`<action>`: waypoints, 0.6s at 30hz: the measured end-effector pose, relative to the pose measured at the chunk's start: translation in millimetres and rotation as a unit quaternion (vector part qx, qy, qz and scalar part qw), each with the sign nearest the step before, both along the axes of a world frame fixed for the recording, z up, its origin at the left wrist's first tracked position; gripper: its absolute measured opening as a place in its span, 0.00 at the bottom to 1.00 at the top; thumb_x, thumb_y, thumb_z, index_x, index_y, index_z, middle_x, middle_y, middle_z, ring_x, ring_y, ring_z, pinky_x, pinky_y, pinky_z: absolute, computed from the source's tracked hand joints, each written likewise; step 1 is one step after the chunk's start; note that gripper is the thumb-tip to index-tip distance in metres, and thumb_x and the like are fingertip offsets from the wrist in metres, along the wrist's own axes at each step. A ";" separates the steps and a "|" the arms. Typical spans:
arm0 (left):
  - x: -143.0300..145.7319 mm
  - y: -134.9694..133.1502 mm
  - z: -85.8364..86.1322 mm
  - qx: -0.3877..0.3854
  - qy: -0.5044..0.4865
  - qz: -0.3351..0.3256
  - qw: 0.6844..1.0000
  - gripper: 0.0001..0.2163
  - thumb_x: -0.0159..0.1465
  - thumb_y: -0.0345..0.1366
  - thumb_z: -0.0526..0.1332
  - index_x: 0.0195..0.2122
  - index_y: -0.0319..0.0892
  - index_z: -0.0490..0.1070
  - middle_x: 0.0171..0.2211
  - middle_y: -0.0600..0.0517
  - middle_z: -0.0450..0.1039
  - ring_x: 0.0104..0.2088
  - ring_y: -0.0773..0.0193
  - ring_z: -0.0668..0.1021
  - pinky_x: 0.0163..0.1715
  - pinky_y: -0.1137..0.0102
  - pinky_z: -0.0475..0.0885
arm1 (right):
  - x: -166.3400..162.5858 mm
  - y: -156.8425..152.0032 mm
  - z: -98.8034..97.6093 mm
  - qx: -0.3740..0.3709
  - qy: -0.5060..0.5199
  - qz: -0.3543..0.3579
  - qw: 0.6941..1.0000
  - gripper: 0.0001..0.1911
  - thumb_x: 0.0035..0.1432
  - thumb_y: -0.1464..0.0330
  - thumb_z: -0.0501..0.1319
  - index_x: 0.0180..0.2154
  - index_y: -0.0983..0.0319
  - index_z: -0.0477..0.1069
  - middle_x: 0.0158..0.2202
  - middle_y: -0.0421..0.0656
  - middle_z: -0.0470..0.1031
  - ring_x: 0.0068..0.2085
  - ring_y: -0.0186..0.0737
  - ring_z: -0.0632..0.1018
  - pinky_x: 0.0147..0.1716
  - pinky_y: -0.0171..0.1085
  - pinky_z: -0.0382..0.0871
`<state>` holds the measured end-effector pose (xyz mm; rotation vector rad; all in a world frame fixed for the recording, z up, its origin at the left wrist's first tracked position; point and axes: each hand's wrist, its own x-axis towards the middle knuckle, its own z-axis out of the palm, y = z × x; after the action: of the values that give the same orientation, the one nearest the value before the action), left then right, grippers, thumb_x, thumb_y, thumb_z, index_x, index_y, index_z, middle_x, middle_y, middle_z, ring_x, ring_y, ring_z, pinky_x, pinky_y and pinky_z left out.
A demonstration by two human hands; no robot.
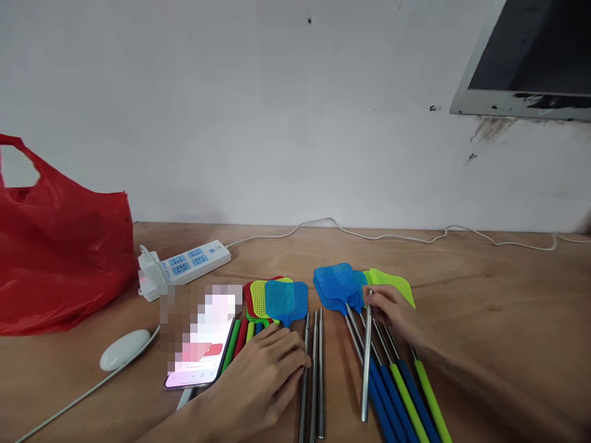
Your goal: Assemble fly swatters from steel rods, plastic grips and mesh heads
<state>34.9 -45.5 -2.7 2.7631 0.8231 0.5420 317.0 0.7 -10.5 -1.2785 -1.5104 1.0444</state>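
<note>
My right hand [388,307] pinches a slim metal rod [367,363] near its top, with the rod's lower end pointing toward me. Under and beside it lie assembled fly swatters with metal shafts, including a blue swatter head [336,286], a lime swatter head [390,283], and blue and lime grips. My left hand [270,375] is curled over the loose parts, just below a blue swatter head [295,301]; its fingertips are partly hidden. To its right rest several loose metal rods [314,375]. Green, red and yellow grips [241,338] show behind its wrist.
A lit phone [203,363] lies left of my left hand, beside a white oval device [124,349] with a cable. Farther back sit a power strip [194,261] and a red plastic bag [64,246]. A white cord [383,237] runs along the wall.
</note>
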 end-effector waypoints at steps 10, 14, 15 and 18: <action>-2.6 0.6 -2.3 -0.023 0.001 -0.015 1.000 0.14 0.67 0.29 0.60 0.54 0.43 0.74 0.54 0.47 0.77 0.54 0.54 0.78 0.56 0.58 0.71 | -22.3 -14.6 -3.6 0.156 -0.327 0.013 0.932 0.16 0.69 0.59 0.50 0.32 0.58 0.69 0.23 0.38 0.70 0.27 0.41 0.72 0.28 0.38 0.58; -1.1 -0.9 -2.5 -0.041 0.034 -0.008 0.999 0.18 0.67 0.30 0.62 0.59 0.44 0.71 0.60 0.46 0.72 0.58 0.51 0.75 0.59 0.53 0.70 | -22.3 -21.8 -3.6 0.205 -0.313 0.033 0.927 0.15 0.70 0.64 0.48 0.49 0.58 0.70 0.36 0.45 0.79 0.36 0.46 0.78 0.36 0.41 0.66; -1.3 -1.6 -2.8 -0.040 0.038 -0.008 0.998 0.19 0.67 0.30 0.62 0.59 0.44 0.70 0.61 0.46 0.71 0.59 0.50 0.74 0.60 0.53 0.69 | -21.8 -23.6 -3.8 0.224 -0.306 0.032 0.925 0.14 0.69 0.66 0.49 0.49 0.58 0.70 0.38 0.46 0.79 0.36 0.46 0.78 0.35 0.41 0.67; -3.1 -3.5 -5.1 -0.031 0.030 0.001 0.999 0.20 0.67 0.31 0.62 0.61 0.45 0.68 0.61 0.47 0.70 0.60 0.51 0.73 0.60 0.53 0.68 | -19.9 -28.3 -4.3 0.280 -0.295 0.041 0.913 0.09 0.64 0.72 0.53 0.42 0.59 0.71 0.35 0.46 0.78 0.36 0.45 0.76 0.35 0.41 0.68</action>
<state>31.8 -49.0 -7.8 2.7335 0.8419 0.4269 297.0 -27.6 -14.8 -1.1565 -2.1326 0.2078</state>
